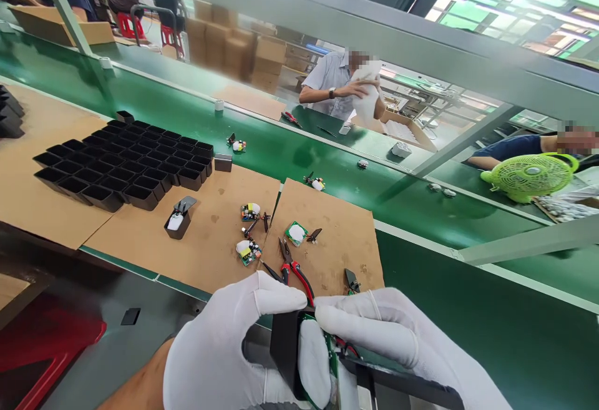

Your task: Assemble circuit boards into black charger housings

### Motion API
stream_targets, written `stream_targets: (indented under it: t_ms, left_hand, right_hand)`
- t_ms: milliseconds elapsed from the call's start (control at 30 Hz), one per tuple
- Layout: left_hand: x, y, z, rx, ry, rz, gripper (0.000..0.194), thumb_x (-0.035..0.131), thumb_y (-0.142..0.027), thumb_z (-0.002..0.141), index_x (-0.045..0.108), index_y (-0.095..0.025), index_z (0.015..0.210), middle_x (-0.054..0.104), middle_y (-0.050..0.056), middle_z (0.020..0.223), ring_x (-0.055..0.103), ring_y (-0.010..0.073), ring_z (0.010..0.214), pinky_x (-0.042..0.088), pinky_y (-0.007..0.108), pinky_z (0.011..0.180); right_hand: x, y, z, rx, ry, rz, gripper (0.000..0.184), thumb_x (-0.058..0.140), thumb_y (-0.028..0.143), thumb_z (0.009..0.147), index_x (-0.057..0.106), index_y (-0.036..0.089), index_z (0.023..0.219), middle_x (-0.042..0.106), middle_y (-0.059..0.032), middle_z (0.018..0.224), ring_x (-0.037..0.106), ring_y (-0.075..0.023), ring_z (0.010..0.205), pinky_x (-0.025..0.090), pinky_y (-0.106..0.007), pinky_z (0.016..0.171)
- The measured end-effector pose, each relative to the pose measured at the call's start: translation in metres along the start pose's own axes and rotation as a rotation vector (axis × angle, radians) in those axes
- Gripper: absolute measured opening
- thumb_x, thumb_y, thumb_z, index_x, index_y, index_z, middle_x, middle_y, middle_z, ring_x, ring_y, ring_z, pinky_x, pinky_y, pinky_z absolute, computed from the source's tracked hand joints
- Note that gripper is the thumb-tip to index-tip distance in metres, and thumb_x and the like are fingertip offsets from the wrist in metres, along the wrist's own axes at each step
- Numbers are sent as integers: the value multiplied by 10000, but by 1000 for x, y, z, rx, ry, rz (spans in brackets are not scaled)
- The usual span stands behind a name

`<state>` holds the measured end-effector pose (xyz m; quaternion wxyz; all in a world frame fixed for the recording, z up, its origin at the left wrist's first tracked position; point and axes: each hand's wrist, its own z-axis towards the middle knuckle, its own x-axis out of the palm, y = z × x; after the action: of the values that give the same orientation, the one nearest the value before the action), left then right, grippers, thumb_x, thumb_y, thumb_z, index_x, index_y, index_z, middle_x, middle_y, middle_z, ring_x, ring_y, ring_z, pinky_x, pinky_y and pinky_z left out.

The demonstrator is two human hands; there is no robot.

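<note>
In white gloves, both hands meet at the bottom centre. My left hand [219, 341] is closed around a black plastic case [284, 344], thumb at its upper edge. A green circuit board [333, 357] with a white pad [314, 360] sits at the mouth of the case, seemingly partly inside. My right hand [397, 335] grips the board side with its fingers, near red and black wires. A black plug cover [407, 382] hangs beside the board under that hand. Just beyond lie red-handled pliers [294, 268] on cardboard.
Rows of empty black cases [131, 154] stand at left on the cardboard [219, 191]. Several circuit boards [248, 252] lie about, and one filled case [178, 219] stands apart. Across the green conveyor [271, 154] a person [332, 82] handles white material. A green fan [533, 176] is at right.
</note>
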<state>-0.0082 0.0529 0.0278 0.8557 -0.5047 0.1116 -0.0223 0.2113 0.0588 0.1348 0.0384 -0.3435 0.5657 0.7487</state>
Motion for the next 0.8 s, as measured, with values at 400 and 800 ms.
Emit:
stream_targets:
  t_ms: [400, 800]
  left_hand:
    - [7, -3, -4, -25, -28, -61, 702, 947, -325, 736, 612, -348, 1352, 742, 13, 1132, 770, 206, 971, 633, 271, 820]
    - [7, -2, 3, 63, -41, -57, 562, 865, -480, 833, 619, -311, 1309, 757, 34, 1029, 776, 218, 895, 638, 267, 721]
  right_hand:
    - [2, -4, -1, -10, 22, -47, 607, 955, 396, 725, 740, 401, 1293, 804, -50, 1073, 792, -290, 971, 663, -363, 878]
    - [3, -3, -2, -14, 7, -80, 586, 945, 399, 737, 737, 397, 1284, 809, -42, 1024, 796, -275, 911, 668, -361, 854]
